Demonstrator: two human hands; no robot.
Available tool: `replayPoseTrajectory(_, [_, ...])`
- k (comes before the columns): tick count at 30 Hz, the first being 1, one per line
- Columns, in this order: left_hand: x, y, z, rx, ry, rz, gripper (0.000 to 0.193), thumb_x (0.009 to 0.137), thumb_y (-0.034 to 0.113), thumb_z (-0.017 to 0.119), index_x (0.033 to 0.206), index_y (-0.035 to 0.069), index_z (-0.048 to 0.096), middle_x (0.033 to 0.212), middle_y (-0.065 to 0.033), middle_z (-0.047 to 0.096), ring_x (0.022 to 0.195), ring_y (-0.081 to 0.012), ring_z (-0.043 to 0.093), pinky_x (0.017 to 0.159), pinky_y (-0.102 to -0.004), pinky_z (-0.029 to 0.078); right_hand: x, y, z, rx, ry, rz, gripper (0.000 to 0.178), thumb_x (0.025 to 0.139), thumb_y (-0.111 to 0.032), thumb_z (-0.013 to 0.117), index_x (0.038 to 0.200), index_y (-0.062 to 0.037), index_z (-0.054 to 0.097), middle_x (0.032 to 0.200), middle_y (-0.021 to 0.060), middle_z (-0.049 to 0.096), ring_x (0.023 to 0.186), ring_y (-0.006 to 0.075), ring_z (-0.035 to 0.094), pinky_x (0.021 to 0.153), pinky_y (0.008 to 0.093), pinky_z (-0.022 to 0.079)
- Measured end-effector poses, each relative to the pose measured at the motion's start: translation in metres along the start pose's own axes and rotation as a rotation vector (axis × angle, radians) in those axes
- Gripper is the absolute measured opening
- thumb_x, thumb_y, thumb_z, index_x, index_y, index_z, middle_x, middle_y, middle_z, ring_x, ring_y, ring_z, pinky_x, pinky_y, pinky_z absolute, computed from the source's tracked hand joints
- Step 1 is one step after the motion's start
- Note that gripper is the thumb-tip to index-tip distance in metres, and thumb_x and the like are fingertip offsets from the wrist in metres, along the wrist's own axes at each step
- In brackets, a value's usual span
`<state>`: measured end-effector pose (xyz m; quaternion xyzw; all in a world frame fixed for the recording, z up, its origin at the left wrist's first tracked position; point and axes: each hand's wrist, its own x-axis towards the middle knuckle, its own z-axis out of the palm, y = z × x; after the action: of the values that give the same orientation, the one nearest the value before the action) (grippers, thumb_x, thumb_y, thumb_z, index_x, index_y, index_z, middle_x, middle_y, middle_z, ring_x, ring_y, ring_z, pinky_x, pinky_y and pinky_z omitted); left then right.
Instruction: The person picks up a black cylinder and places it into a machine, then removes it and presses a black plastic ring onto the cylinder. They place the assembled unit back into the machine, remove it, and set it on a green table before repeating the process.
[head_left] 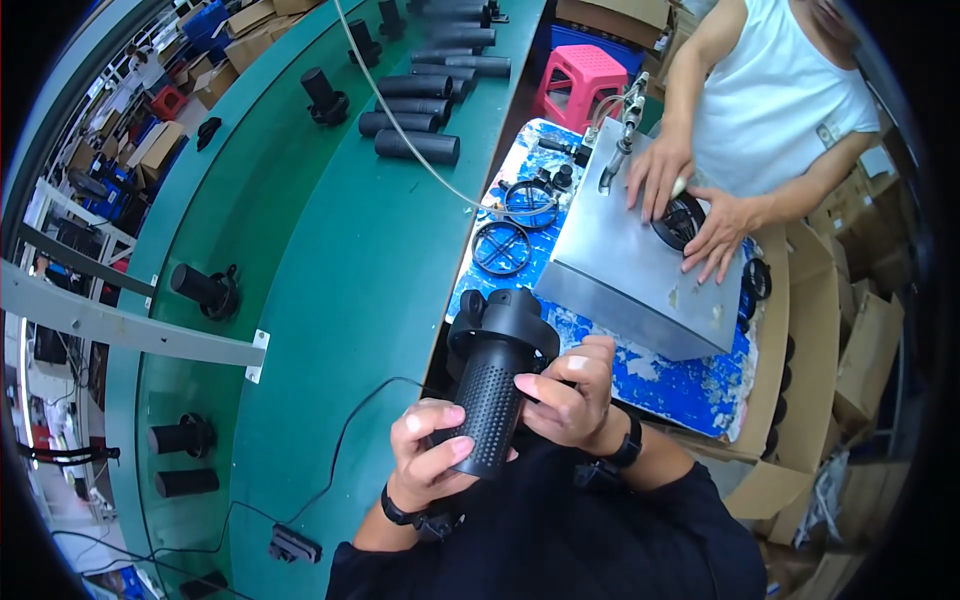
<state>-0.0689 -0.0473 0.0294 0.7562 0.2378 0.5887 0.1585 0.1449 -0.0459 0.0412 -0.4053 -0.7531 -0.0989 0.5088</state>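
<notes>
I hold a black cylinder (488, 405) with a dotted, perforated-looking wall, tilted in front of my body. A wider black collar (505, 330) with a round knob-like part sits at its far end. My left hand (428, 447) is closed round the lower left side of the tube, thumb and fingers on the wall. My right hand (572, 395) has its fingers curled against the right side, just below the collar, with the thumb tip on the wall. Whether a small part lies within the right fingers is hidden.
Several black tubes (418, 148) lie on the green bench (320, 370). Tube-and-collar units (205, 290) line the green strip to the left. A co-worker's hands (690, 205) rest on a black ring atop a metal box (640, 260). Black cable (345, 435) and grey posts cross the bench.
</notes>
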Motion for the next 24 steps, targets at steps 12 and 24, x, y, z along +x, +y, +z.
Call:
replayPoseTrajectory(12, [-0.006, -0.008, -0.004, -0.018, -0.075, 0.042, 0.075, 0.068, 0.021, 0.104, 0.125, 0.026, 0.055, 0.124, -0.0073, 0.053, 0.082, -0.0228, 0.064, 0.065, -0.033, 0.053, 0.0, 0.002, 0.003, 0.015, 0.013, -0.004, 0.058, 0.06, -0.008, 0.091, 0.114, -0.02, 0.074, 0.099, -0.0017, 0.052, 0.085, 0.0186, 0.054, 0.078, 0.0383, 0.039])
replayPoseTrajectory(24, [0.009, -0.01, -0.018, 0.127, -0.186, 0.08, 0.042, 0.077, 0.007, 0.084, 0.115, 0.022, 0.073, 0.124, -0.0108, 0.067, 0.09, -0.0288, 0.069, 0.068, -0.0374, 0.057, 0.009, 0.002, -0.005, 0.344, -0.155, 0.35, 0.075, 0.063, -0.003, 0.098, 0.129, -0.0096, 0.063, 0.103, 0.0028, 0.053, 0.087, 0.0207, 0.055, 0.081, 0.0333, 0.044])
